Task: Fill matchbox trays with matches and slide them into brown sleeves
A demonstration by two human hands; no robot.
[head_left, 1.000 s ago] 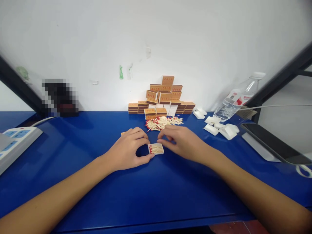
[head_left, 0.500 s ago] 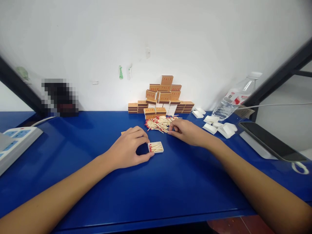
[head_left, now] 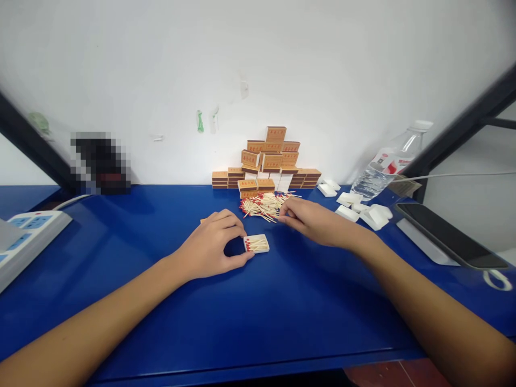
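Note:
A small white matchbox tray (head_left: 264, 248) lies on the blue table with several red-tipped matches inside, their heads toward the left. My left hand (head_left: 215, 244) grips its left end between thumb and fingers. Just behind that hand, an orange edge (head_left: 202, 220) peeks out, mostly hidden. My right hand (head_left: 304, 217) is at the right side of a loose heap of matches (head_left: 262, 205), its fingers pinched together; whatever is between the fingertips is too small to make out.
Behind the heap, orange matchboxes (head_left: 272, 161) are stacked against the wall. Several white trays (head_left: 349, 212) lie to the right, near a tilted water bottle (head_left: 379, 166) and a phone (head_left: 447, 231) on a white stand. A power strip (head_left: 44, 231) sits at the left.
My right hand stays by the match heap, its fingers drawn slightly closer together. The left hand and the tray hold almost the same place.

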